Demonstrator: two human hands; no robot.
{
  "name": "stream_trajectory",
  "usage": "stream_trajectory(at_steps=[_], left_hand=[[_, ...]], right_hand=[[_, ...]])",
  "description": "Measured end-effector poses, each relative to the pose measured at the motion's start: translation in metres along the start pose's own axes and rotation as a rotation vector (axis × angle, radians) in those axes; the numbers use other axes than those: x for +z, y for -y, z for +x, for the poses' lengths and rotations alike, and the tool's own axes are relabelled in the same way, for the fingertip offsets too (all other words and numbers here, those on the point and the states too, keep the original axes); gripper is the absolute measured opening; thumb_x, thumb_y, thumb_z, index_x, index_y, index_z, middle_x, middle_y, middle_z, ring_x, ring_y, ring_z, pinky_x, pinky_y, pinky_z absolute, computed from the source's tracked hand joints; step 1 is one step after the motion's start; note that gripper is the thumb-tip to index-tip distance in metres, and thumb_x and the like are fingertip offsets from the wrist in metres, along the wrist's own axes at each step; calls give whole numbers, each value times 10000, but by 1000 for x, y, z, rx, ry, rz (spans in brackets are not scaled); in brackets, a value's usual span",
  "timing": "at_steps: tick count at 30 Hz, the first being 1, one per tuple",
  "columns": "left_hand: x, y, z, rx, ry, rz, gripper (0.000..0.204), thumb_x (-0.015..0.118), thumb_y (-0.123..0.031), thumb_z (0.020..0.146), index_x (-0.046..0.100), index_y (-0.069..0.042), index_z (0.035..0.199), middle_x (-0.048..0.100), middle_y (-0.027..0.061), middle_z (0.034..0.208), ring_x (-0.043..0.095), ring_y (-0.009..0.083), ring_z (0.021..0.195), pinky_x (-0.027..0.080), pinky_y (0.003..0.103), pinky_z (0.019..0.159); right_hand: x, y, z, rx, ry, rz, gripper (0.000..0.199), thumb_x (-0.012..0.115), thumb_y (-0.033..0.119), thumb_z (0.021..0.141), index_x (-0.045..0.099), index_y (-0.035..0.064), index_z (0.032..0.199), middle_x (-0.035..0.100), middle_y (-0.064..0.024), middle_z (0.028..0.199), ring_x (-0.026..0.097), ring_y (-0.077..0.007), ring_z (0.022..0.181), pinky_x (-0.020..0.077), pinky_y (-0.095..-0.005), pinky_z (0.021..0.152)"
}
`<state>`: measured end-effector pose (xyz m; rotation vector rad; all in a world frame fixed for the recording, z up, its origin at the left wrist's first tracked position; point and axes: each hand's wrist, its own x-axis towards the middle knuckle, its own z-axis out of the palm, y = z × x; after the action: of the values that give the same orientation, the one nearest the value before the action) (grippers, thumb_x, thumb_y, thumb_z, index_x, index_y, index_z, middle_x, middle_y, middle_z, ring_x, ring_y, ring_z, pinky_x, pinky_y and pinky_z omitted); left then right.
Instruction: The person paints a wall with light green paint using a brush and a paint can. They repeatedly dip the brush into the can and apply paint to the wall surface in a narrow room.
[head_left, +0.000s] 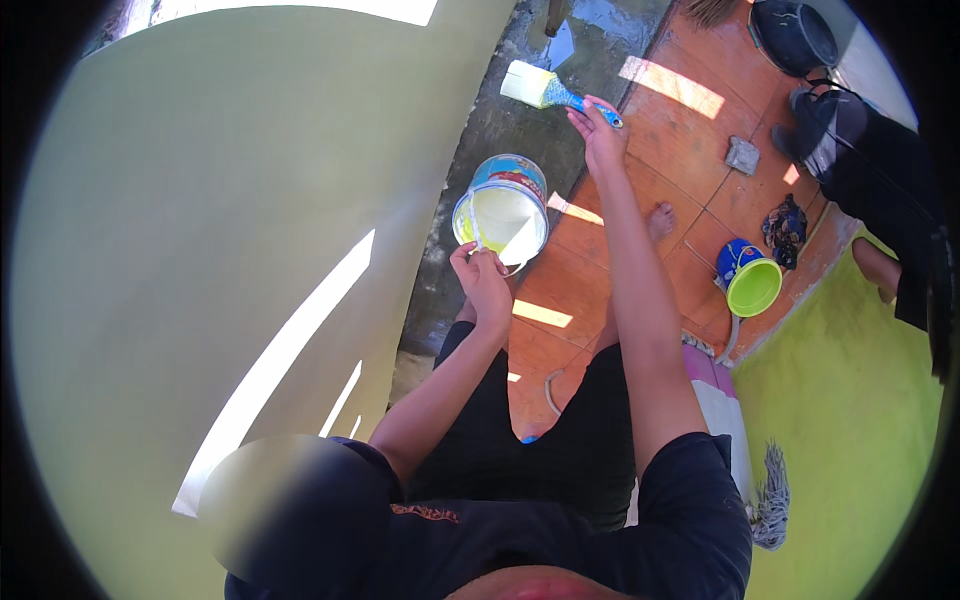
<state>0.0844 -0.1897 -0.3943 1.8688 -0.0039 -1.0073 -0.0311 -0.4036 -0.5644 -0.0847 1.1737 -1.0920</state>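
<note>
Head view: the person stands close against a pale green wall (220, 250), looking down along it. The left hand (482, 282) is closed on the thin handle of a paint bucket (500, 215), holding it up beside the wall; the bucket is open and shows pale yellow-green paint inside. The right hand (600, 135) is stretched further forward, fingers gripped around the blue handle of a flat paintbrush (545, 90). Its bristles are coated in light paint and point toward the wall's lower edge, above a grey concrete strip (520, 130). Whether the bristles touch any surface cannot be told. To the right lies an orange tiled floor (690, 170). On it stands a second, smaller bucket (750, 280) with a bright green inside, well apart from both hands. A dark rag (785, 228) lies just beside it.
</note>
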Motion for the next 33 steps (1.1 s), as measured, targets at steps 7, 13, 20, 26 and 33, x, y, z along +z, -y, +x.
stream_trajectory(at_steps=[7,13,20,26,33], left_hand=[[28,112,61,45,-31,56,226,421,-49,978,348,-69,1191,508,37,735,442,84,608,372,225,547],[28,128,90,-73,183,102,244,431,-34,990,341,-31,1217,506,28,662,442,71,552,374,230,502],[31,125,108,-233,236,205,283,446,-78,998,326,-14,1247,530,48,655,487,99,554,435,255,519],[30,124,117,-216,234,230,284,451,-68,997,321,-13,1243,522,42,638,476,90,546,430,256,512],[36,125,126,-230,213,176,284,468,-54,994,320,-35,1235,511,29,632,464,78,538,428,241,514]], right_hand=[[-13,-110,103,-97,37,-31,174,645,-43,895,618,-98,1059,656,-179,1020,692,-275,914,618,-380,853],[-16,-188,167,-125,-7,-61,158,654,-44,891,634,-84,1042,664,-178,1004,694,-273,906,618,-378,852],[-8,-248,206,-128,-141,-254,168,696,23,867,678,9,1034,661,-73,915,659,-169,830,613,-339,707],[13,-246,197,-138,-47,8,219,658,37,897,668,20,1116,672,-94,1003,665,-193,880,605,-338,725],[-17,-182,121,36,256,228,145,648,-43,891,645,-86,1029,668,-186,1015,706,-280,896,624,-350,821]])
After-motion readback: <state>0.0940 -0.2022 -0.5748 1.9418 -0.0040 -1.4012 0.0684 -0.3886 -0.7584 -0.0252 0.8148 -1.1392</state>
